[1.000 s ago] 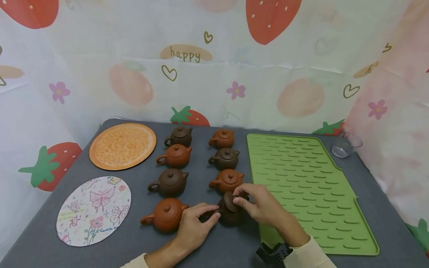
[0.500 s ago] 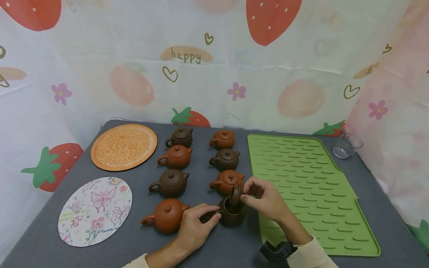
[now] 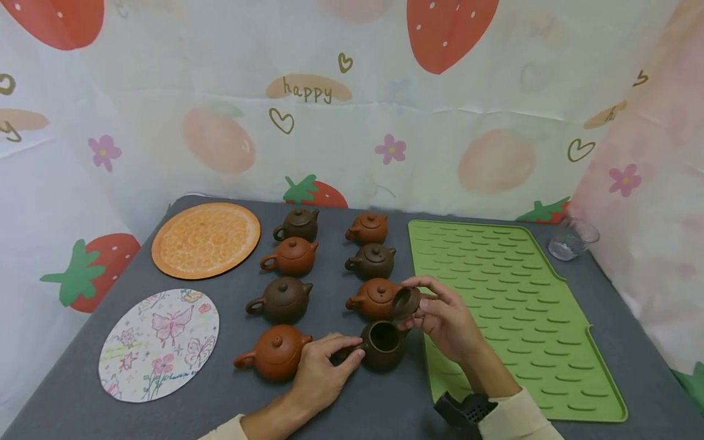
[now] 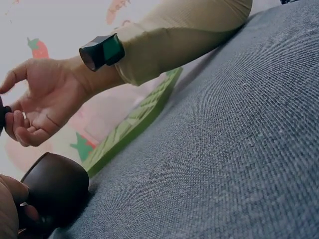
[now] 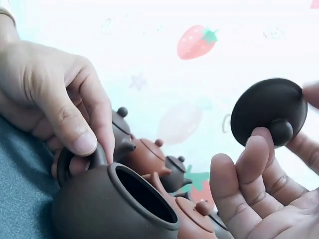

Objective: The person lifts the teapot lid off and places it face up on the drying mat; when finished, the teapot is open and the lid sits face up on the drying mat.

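A dark brown teapot [image 3: 383,362] stands uncovered on the grey cloth, its round mouth dark inside. My left hand [image 3: 323,371] pinches its loop handle [image 5: 65,168] between thumb and fingers. Up and to the right of the mouth, my right hand [image 3: 450,322] holds the teapot's round lid [image 3: 406,304] by fingertips near its knob. The lid is tilted, with its hollow underside facing the head camera; the right wrist view shows its knob side [image 5: 256,112]. Just behind the uncovered pot sits an orange-brown teapot [image 3: 374,299], partly covered by lid and hand.
More lidded teapots, dark brown and orange-brown, stand in two columns; the nearest [image 3: 277,354] is beside my left hand. A green ridged mat [image 3: 495,293] lies right, a clear glass cup [image 3: 572,239] beyond it. Left lie an orange round mat [image 3: 206,240] and a butterfly-patterned one [image 3: 159,345].
My right hand has lifted the lid off the teapot, moved it up and right, and turned its underside into view. The left hand has stayed on the handle.
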Motion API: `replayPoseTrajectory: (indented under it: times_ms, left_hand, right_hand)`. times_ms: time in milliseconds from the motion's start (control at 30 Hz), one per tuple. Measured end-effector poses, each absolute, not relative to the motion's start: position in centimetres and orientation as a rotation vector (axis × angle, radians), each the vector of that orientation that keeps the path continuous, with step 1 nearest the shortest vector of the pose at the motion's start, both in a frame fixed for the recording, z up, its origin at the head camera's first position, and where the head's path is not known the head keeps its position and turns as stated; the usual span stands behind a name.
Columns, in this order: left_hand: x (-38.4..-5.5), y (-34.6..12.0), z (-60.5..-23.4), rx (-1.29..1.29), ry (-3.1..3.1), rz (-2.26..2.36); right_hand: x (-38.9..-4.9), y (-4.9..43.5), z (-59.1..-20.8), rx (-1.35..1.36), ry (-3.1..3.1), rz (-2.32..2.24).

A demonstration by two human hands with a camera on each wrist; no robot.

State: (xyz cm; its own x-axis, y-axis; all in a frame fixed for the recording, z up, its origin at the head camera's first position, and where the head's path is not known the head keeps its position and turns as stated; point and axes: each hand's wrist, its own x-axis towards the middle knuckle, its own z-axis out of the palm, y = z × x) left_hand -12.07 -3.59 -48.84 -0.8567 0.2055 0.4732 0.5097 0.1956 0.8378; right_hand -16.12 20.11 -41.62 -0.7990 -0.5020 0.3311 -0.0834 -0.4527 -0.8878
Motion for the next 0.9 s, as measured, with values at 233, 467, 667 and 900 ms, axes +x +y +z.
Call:
replayPoseTrajectory:
  times_ms: [233, 467, 667, 900]
  left_hand:
    - [-12.4, -3.8, -48.9, -0.673, -2.216, -1.696]
    - [-12.2, -3.8, -49.2, -0.694, -2.215, -1.696]
    - [-12.1, -3.7, -49.4, -0.72, -2.213, -1.699]
    - [-12.2, -3.9, -49.4, -0.724, -2.199, -1.686]
  right_hand:
    - [-16.4, 20.0, -41.5, -0.752, 1.513, -2.324]
    - [-15.9, 21.2, -40.4, -0.757, 1.643, -2.357]
    - [-14.7, 22.6, -39.5, -0.75, 1.789, -2.387]
    - [-13.9, 23.5, -39.1, -0.723, 1.924, -2.398]
